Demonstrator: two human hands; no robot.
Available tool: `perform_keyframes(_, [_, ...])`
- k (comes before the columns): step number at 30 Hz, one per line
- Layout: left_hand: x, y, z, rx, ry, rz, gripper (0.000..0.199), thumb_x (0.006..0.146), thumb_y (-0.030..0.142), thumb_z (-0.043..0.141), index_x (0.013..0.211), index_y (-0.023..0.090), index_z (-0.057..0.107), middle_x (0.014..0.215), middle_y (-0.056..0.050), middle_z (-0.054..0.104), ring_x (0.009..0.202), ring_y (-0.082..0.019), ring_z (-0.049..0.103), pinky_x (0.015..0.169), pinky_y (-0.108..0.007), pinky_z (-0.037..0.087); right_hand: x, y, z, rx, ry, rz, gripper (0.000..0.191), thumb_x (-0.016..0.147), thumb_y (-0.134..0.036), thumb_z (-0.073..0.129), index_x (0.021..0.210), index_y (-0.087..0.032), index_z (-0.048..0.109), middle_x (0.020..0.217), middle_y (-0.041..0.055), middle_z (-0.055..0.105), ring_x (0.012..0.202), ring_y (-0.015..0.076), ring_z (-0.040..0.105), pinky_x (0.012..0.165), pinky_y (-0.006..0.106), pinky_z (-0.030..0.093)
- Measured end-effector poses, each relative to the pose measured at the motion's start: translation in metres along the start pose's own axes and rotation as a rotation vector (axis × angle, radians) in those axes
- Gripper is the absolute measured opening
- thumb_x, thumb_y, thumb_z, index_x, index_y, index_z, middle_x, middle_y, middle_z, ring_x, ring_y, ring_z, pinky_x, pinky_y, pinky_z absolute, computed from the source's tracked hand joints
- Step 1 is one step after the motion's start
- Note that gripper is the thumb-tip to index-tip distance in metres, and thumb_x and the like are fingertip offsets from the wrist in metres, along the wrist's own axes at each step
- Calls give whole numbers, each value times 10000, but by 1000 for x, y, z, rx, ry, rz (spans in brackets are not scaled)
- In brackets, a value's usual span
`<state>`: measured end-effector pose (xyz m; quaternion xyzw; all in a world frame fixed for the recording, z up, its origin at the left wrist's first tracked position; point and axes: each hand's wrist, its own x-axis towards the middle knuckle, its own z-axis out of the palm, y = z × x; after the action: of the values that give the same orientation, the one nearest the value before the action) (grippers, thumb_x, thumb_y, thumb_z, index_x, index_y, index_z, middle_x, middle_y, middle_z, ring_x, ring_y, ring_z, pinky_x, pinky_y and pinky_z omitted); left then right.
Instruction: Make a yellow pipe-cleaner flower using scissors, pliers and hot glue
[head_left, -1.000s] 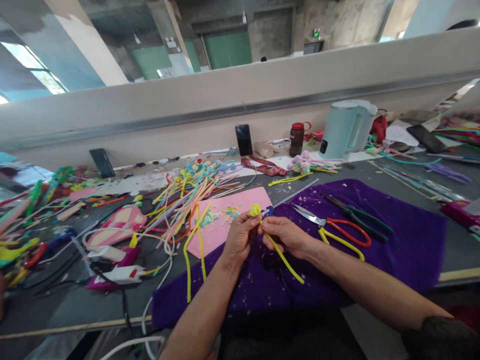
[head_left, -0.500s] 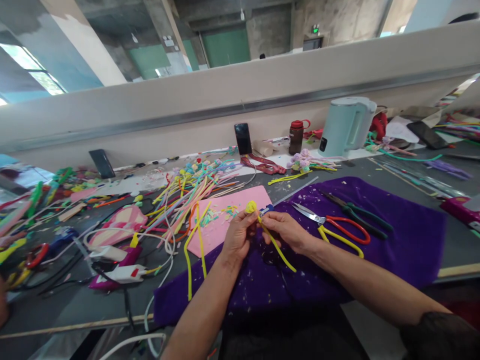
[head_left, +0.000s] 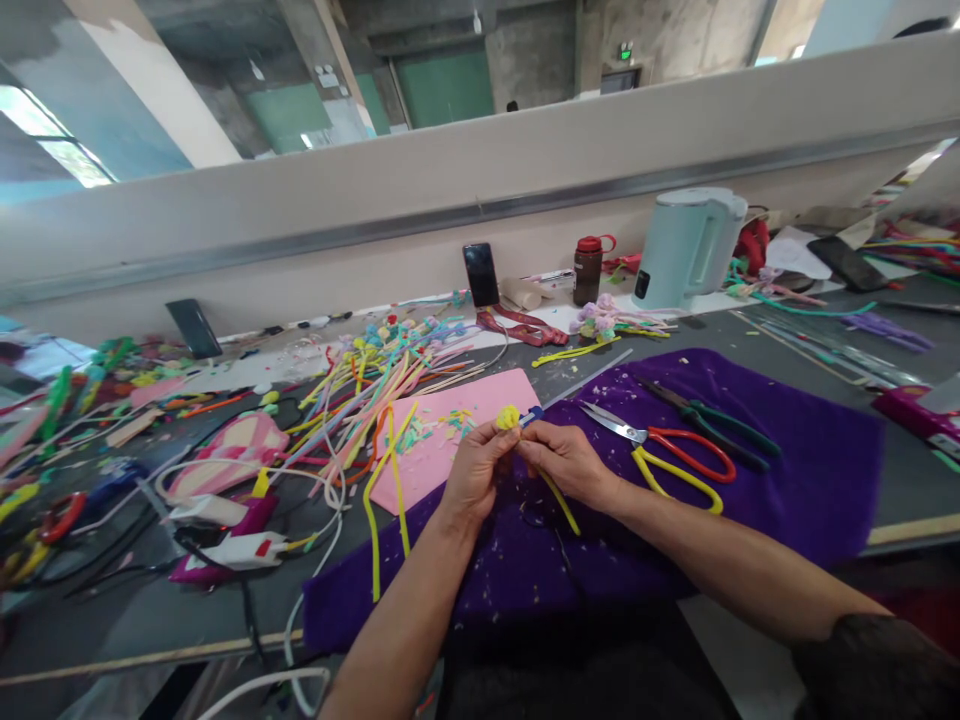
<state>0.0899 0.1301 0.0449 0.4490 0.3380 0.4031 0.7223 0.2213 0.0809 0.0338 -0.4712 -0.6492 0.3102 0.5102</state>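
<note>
A yellow pipe cleaner (head_left: 562, 503) is between my two hands, its upper end coiled into a small fuzzy ball (head_left: 508, 417). My left hand (head_left: 480, 462) pinches it just under the ball. Close against it, my right hand (head_left: 566, 460) has its thumb and fingers closed on the same pipe cleaner, whose free end hangs down over the purple cloth (head_left: 810, 460). Two bent yellow pipe cleaners (head_left: 373, 530) lie left of my left hand, across a pink sheet (head_left: 510, 385) scattered with small bits. A small blue item (head_left: 531, 414) shows behind my fingers, partly hidden.
Scissors (head_left: 652, 440) with red and yellow handles and green-handled pliers (head_left: 712, 420) lie right of my hands. A pile of coloured pipe cleaners (head_left: 390, 365), white cables (head_left: 341, 490) and a power strip (head_left: 225, 555) are left. A kettle (head_left: 686, 250), bottle (head_left: 589, 272) and phone (head_left: 481, 275) stand behind.
My right hand's fingers have closed further over the pipe cleaner near the ball, hiding more of its stem. The whole view has shifted slightly.
</note>
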Motion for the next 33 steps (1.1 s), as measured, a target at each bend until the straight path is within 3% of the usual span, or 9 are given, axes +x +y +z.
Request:
perform_keyframes(5, [2,-1,-2,4,-14,2,202,630,251,718,579,111,582,452,58,434,396,-19,316,391,-160,219,1,-1,-1,-33,-32,-20,281,864,-301,448,616,-174,487,527,-47,470,494,76,430,522,199,322])
perform_keyframes(15, [4,-1,-4,28,10,-18,216,615,292,715,605,120,585,448,48,447,397,-37,371,388,-163,225,4,3,1,275,-131,168,380,818,-475,473,612,-158,509,442,-67,372,386,55,326,381,186,230])
perform_keyframes(20, [-1,3,-1,41,53,34,206,574,271,745,680,129,642,481,42,496,418,-44,405,408,-166,278,1,2,2,333,-138,201,409,821,-531,437,698,-154,535,422,-76,384,335,45,295,340,177,219])
perform_keyframes(24, [-7,6,3,52,-25,46,256,597,293,730,782,124,674,528,18,539,440,-42,416,404,-162,251,0,-1,2,437,-123,232,407,823,-545,434,743,-157,529,425,-83,380,317,41,292,321,165,232])
perform_keyframes(28, [-7,5,2,64,-78,61,233,641,316,701,742,108,673,498,13,514,430,-45,388,406,-177,234,0,-1,2,503,-146,257,408,823,-539,446,738,-151,540,410,-78,399,312,44,321,319,161,235])
perform_keyframes(33, [-4,3,-1,61,-23,54,221,606,318,726,667,115,664,494,3,527,422,-47,383,404,-179,238,1,2,2,533,-166,291,433,817,-556,442,757,-142,555,457,-53,474,322,47,368,329,166,261])
